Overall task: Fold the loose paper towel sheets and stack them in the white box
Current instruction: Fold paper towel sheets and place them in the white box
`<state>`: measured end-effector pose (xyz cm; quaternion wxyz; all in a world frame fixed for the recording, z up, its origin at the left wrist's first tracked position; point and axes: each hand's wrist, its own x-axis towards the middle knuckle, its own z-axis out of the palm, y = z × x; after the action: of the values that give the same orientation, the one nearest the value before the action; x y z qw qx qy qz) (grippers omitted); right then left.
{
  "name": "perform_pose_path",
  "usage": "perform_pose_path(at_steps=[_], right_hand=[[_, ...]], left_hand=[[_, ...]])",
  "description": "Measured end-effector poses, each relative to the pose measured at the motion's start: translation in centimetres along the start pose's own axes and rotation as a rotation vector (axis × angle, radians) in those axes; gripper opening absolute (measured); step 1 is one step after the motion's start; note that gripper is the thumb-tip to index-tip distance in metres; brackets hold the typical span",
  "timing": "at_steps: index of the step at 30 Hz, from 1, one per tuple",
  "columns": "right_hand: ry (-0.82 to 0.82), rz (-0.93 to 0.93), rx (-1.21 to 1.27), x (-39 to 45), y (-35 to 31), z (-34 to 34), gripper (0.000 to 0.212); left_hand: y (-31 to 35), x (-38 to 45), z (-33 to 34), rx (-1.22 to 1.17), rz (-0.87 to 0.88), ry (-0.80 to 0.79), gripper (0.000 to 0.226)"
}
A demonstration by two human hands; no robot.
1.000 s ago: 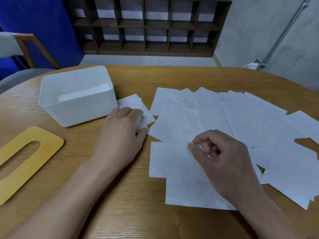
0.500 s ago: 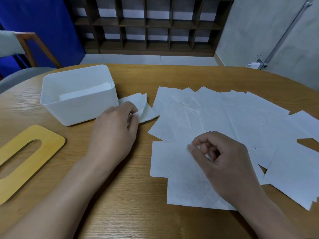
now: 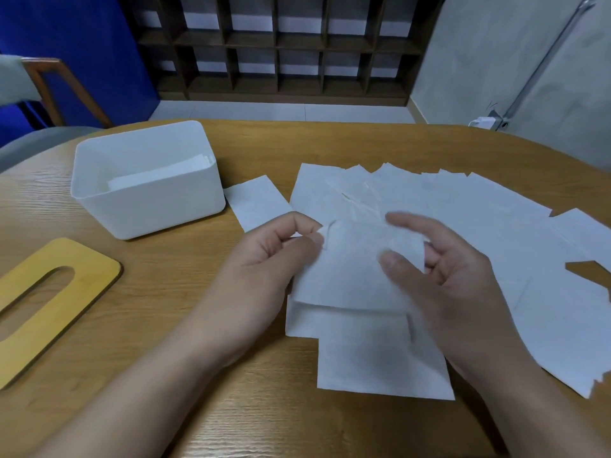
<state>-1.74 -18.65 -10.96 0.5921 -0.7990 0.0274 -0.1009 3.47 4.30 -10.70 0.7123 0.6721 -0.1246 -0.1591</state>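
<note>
A white paper towel sheet (image 3: pixel 350 272) is lifted off the table between both hands. My left hand (image 3: pixel 274 256) pinches its upper left corner. My right hand (image 3: pixel 439 276) holds its right edge, thumb on top and fingers behind. The white box (image 3: pixel 155 209) stands at the left with folded sheets (image 3: pixel 158 171) stacked inside. A folded sheet (image 3: pixel 258 201) lies flat on the table just right of the box. Several loose sheets (image 3: pixel 446 206) are spread over the right half of the table, and one more (image 3: pixel 380 361) lies under my hands.
A yellow wooden lid (image 3: pixel 43 302) with an oval slot lies at the left front. The round wooden table (image 3: pixel 198 375) ends in a curved far edge. A chair (image 3: pixel 49 90) stands behind the box, a dark shelf unit (image 3: pixel 281 44) against the back wall.
My left hand let go of the folded sheet beside the box and moved right. Both hands now hold a loose sheet, lifted off the pile.
</note>
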Motion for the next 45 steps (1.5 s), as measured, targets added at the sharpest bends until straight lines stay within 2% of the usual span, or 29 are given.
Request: perform_pose_path(at_steps=[3, 8, 13, 15, 17, 22, 25, 27, 30, 33, 36, 39, 42, 45], right_hand=[[0.001, 0.060, 0.045, 0.0, 0.1, -0.2, 0.023], [-0.011, 0.069, -0.179, -0.5, 0.6, -0.1, 0.023], [-0.051, 0.000, -0.521, -0.4, 2.1, -0.4, 0.026], [-0.082, -0.052, -0.687, -0.3, 2.4, -0.3, 0.035], [-0.107, -0.069, -0.743, -0.2, 2.5, -0.4, 0.043], [-0.123, -0.082, -0.642, 0.0, 2.4, -0.6, 0.042], [-0.164, -0.092, -0.699, 0.0, 2.8, -0.4, 0.049], [-0.179, -0.087, -0.723, 0.0, 3.0, -0.3, 0.053], [-0.193, -0.094, -0.749, 0.1, 3.0, -0.3, 0.055], [-0.200, -0.099, -0.764, 0.2, 3.0, -0.2, 0.057], [-0.200, -0.081, -0.713, 0.1, 2.8, -0.2, 0.059], [-0.138, -0.028, -0.418, 0.1, 1.9, -0.1, 0.067], [-0.031, -0.016, -0.022, 0.1, 1.1, 0.3, 0.053], [0.052, -0.062, 0.050, 0.0, 0.8, 1.1, 0.039]], left_hand=[[-0.2, 0.2, -0.2, 0.207, -0.023, 0.067, 0.027], [-0.9, 0.4, -0.7, 0.584, 0.076, 0.114, 0.013], [-0.8, 0.1, -1.0, 0.736, 0.051, 0.100, 0.010], [-1.0, 0.0, -1.1, 0.879, 0.033, 0.078, 0.014], [-1.2, 0.0, -1.3, 0.993, 0.051, 0.076, 0.021], [-1.1, 0.1, -1.5, 1.077, 0.092, 0.021, 0.046], [-1.2, 0.0, -1.2, 1.142, 0.074, -0.044, 0.058], [-1.1, 0.1, -1.1, 1.099, 0.029, -0.055, 0.055], [-0.9, 0.1, -1.1, 1.001, -0.012, -0.060, 0.040], [-1.2, 0.1, -1.1, 0.938, 0.038, -0.059, 0.028], [-1.4, 0.1, -0.9, 0.742, 0.087, -0.019, 0.016], [-1.2, 0.3, -0.5, 0.451, 0.150, 0.046, 0.012], [-1.4, 0.6, -0.1, 0.185, 0.212, 0.092, 0.009], [-1.7, 0.8, 0.3, 0.080, 0.264, 0.103, 0.010]])
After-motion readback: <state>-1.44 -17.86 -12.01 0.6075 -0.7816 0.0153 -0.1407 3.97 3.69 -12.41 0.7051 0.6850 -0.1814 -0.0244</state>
